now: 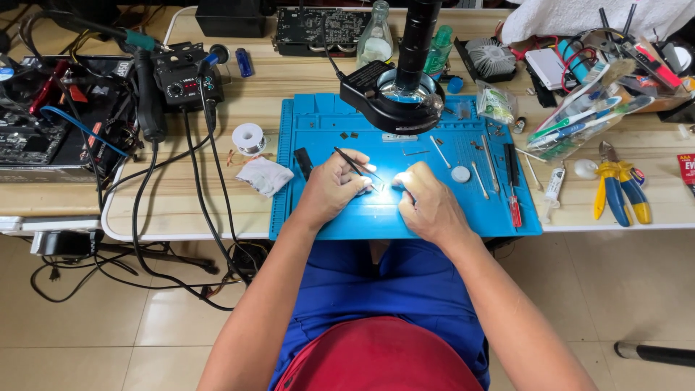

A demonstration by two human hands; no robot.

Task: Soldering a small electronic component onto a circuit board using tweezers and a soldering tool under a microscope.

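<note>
Leftmost, a black station (pixel 184 76) sits on the worktop (pixel 181 210), with one solder spool (pixel 249 137) and one white cloth (pixel 265 176) nearer the blue mat (pixel 326 217). On the mat, the left hand (pixel 331 188) has its grip pinched together on one pair of black tweezers (pixel 352 161), tips pointing at a brightly lit spot under the ring-light magnifier (pixel 394 98). The right hand (pixel 429 205) rests just beside that spot, fingers curled together; whether they hold anything I cannot tell. Farther right lie one red screwdriver (pixel 514 192), two yellow-and-blue pliers (pixel 619 185), and a red packet (pixel 687 170) at the edge.
</note>
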